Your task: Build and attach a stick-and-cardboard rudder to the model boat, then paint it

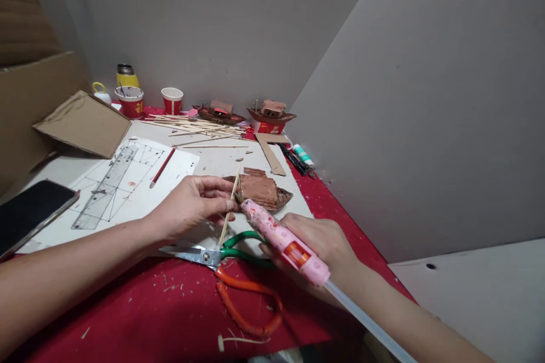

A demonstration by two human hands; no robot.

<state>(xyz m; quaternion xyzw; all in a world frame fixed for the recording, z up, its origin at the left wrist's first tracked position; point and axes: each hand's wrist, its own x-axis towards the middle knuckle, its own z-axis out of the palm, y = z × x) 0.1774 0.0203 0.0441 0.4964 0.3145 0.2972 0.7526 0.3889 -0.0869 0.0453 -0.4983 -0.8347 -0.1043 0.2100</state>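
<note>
Fingers (pixel 218 205) of the left hand (pixel 185 204) pinch a pale stick (pixel 224 231) beside a brown model boat (pixel 259 190) on the surface (pixel 213 161); the right hand's (pixel 326 238) wrap around a pink glue gun (pixel 275 231), its tip near the stick. Behind, a larger red cup (pixel 131 108) holds slender implements (pixel 122 90); the smaller red cup's (pixel 172 105) contents are hidden.

Got a dark-screened phone (pixel 34 212) off at the left edge, plus a clear ruler (pixel 104 190) and a red pencil (pixel 162 168) just lying on a sheet of line drawings (pixel 184 163). Back by the wall: 2 red-and-white paper cups (pixel 172 104), yellow bottle (pixel 126 79) right behind the left cup.
</note>
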